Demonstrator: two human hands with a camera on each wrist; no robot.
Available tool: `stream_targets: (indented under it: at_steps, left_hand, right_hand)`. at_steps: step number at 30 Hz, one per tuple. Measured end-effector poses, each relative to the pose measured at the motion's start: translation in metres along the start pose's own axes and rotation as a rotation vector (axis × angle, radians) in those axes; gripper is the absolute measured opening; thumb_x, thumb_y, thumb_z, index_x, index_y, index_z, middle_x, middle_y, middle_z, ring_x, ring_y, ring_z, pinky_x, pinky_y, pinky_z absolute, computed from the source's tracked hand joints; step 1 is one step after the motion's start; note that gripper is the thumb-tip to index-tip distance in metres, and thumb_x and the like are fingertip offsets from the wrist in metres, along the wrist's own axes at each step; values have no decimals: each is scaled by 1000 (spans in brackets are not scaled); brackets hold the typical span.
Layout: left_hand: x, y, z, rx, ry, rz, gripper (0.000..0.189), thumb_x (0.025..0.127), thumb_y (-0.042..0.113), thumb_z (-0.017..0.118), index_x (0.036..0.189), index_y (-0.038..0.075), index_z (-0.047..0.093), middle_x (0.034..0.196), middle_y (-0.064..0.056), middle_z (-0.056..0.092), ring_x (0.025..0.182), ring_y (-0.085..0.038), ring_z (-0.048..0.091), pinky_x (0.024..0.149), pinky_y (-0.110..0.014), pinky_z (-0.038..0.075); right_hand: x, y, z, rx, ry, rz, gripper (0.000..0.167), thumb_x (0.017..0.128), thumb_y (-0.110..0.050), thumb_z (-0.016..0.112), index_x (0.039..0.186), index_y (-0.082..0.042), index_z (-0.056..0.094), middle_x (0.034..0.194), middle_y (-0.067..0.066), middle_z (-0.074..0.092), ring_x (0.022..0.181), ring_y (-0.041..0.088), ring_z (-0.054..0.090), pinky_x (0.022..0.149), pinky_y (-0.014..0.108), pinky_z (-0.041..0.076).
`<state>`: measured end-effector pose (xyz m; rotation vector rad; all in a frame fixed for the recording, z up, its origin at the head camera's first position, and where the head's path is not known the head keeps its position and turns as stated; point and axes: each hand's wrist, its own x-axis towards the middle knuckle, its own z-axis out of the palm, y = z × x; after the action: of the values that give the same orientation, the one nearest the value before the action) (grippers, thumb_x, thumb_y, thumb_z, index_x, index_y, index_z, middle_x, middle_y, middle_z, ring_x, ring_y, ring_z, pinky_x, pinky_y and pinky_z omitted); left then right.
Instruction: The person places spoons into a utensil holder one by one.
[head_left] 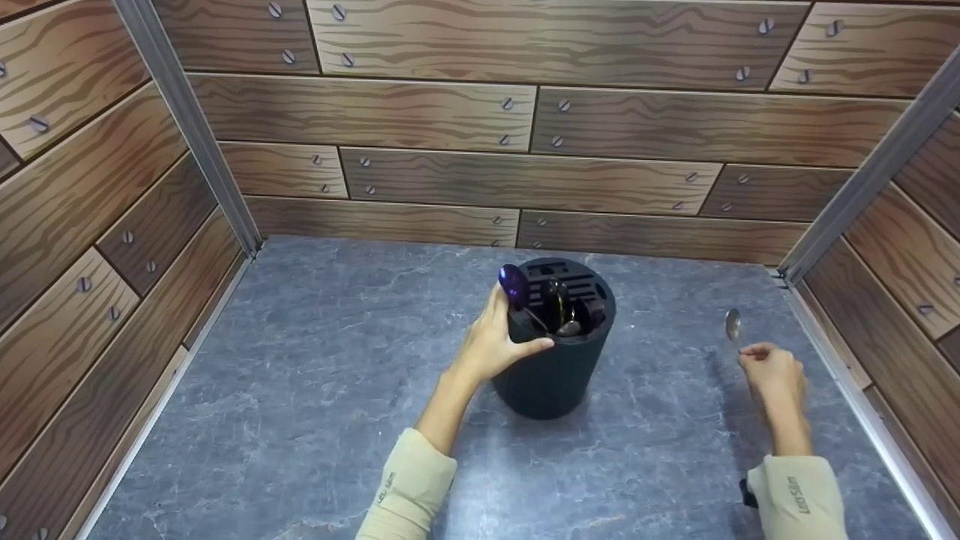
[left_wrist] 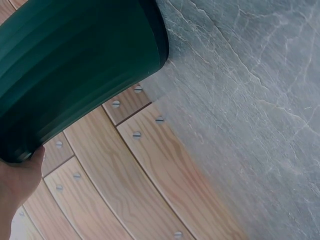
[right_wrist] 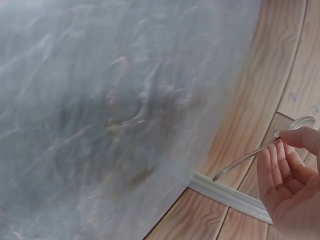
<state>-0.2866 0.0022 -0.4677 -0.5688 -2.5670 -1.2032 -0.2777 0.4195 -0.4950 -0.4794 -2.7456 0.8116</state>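
A dark utensil holder [head_left: 551, 379] with a slotted top stands upright on the table, a purple spoon [head_left: 514, 285] and other utensils [head_left: 566, 315] in its top. My left hand [head_left: 491, 345] grips its upper rim from the left, thumb along the near side; the other fingers are mostly hidden. In the left wrist view, the holder [left_wrist: 85, 70] looks dark green, with part of that hand [left_wrist: 20, 175] at its rim. Off to the right, my right hand [head_left: 772, 375] pinches a silver spoon [head_left: 733, 324] above the table. The right wrist view shows this spoon's thin handle [right_wrist: 245, 162] between thumb and fingers.
A grey marble-patterned tabletop [head_left: 315, 360] lies under everything. Wood-print walls [head_left: 435, 116] enclose its back and both sides. Metal strips run along the side edges, and the right strip [head_left: 862, 420] is close to my right hand.
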Motion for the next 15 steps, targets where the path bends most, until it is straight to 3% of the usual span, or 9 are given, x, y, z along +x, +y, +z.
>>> stream_targets:
  at_steps: [7,15]
  left_hand:
    - [0,0,0,-10,1,4,111,70,64,66,147,8,9,149,-12,19,125,-33,35,98,-45,34]
    - [-1,-2,0,-31,1,21,112,68,69,61,147,11,8,149,-10,19,126,-34,35,98,-48,33]
  right_hand:
    - [-2,-14,-2,27,23,-61,24,87,-16,56,100,3,63,95,20,64,86,40,57,68,48,42]
    - [-9,-30,-3,98,127,-145,20,85,-9,62,100,3,63,94,20,65,83,34,61,73,42,41]
